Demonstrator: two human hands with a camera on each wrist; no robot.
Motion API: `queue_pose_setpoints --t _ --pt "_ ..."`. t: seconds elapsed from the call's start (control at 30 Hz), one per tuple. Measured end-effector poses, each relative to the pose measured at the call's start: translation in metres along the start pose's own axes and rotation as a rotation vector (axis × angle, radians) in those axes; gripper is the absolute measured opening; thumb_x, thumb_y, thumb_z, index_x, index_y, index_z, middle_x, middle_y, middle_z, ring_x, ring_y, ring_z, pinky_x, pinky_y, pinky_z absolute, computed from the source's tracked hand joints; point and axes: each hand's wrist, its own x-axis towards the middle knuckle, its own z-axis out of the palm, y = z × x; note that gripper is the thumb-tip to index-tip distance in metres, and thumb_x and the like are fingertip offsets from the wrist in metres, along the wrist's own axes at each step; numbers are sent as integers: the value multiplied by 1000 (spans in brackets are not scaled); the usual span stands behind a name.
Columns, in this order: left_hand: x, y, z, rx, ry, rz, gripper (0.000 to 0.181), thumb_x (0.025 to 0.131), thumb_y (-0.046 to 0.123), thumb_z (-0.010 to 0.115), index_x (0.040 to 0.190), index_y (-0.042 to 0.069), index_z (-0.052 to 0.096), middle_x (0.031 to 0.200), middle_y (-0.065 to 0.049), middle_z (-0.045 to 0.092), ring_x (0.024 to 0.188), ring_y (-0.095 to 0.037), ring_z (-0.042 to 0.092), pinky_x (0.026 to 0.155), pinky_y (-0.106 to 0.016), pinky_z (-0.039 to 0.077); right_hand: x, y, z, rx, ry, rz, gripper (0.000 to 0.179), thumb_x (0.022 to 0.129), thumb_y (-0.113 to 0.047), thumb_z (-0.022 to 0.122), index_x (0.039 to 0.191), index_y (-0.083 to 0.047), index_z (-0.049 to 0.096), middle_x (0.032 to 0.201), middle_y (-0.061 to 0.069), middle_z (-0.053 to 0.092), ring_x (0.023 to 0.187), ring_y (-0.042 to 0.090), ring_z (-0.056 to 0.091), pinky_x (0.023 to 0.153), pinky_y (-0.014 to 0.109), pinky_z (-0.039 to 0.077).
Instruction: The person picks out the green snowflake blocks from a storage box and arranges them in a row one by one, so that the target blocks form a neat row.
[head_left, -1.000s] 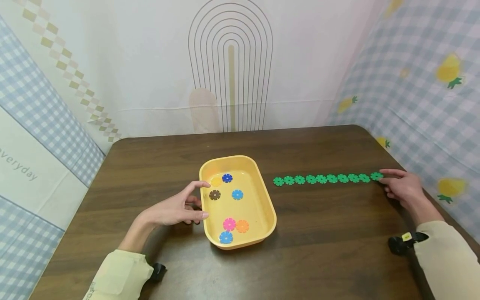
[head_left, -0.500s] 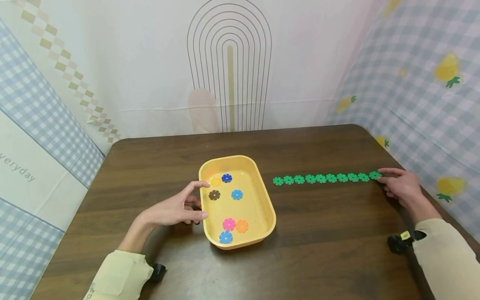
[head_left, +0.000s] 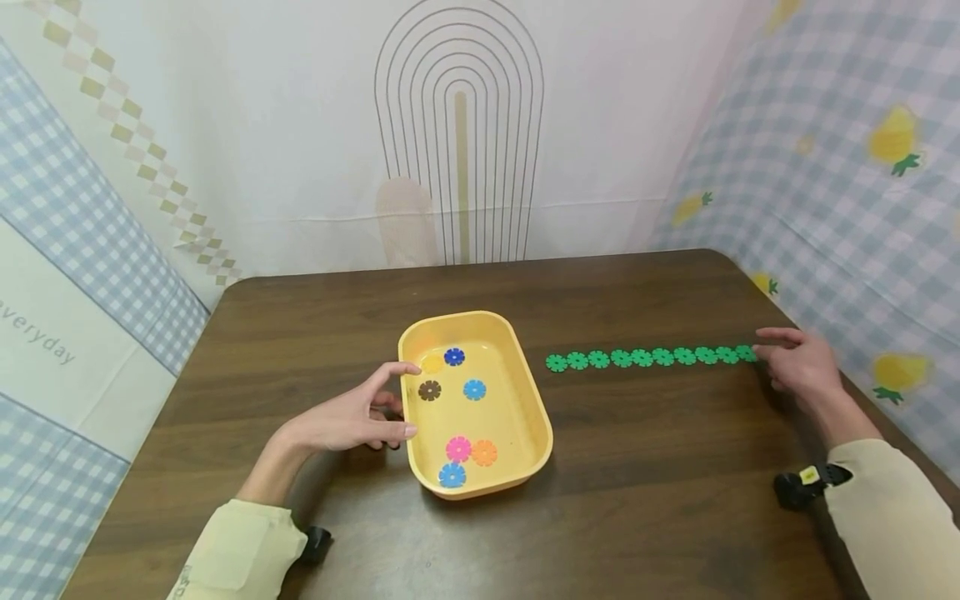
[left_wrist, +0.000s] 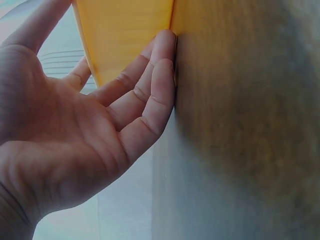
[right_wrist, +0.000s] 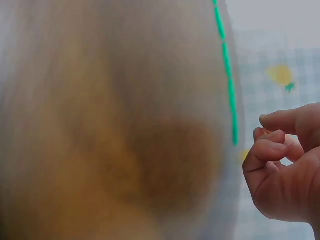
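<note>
In the head view, a shallow yellow tray stands mid-table, holding several snowflake-shaped plastic discs. My left hand holds its left side, index finger and thumb tips over the rim. The left wrist view shows the other fingers of that hand bent against the tray's outer wall, low by the tabletop. A straight row of green snowflake discs lies flat to the tray's right. At its right end is my right hand. In the right wrist view this hand is loosely curled, holding nothing, apart from the row.
Inside the tray are a brown disc, a dark blue disc, a pink disc, an orange disc and others. The brown wooden table meets a white patterned cloth behind and a checked cloth at right.
The rightmost green disc has moved slightly left, closing up with the row. My right hand has let go of it and its index finger has lifted. The left hand and tray stay put.
</note>
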Motion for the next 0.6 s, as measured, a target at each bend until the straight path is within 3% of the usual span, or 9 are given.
queue_pose_setpoints --t 0.2,0.37,0.6 --pt "3 5 1 9 -7 0 83 98 34 76 160 30 22 137 -22 56 93 -28 71 81 -40 57 -8 -35 4 -81 77 -114 57 109 -42 52 150 -3 53 129 16 55 83 13 55 62 31 51" --pt "9 8 0 29 -13 12 86 98 34 76 164 29 20 140 -23 56 93 -27 72 81 -39 57 -20 -68 12 -103 105 -247 53 109 -42 53 145 -3 58 127 15 56 95 10 50 64 25 47" --pt "16 13 0 63 -18 35 86 100 34 74 166 29 19 144 -24 55 94 -26 73 81 -39 57 -38 -105 36 -151 162 -435 39 108 -32 59 137 -7 66 115 14 65 86 -2 51 61 25 45"
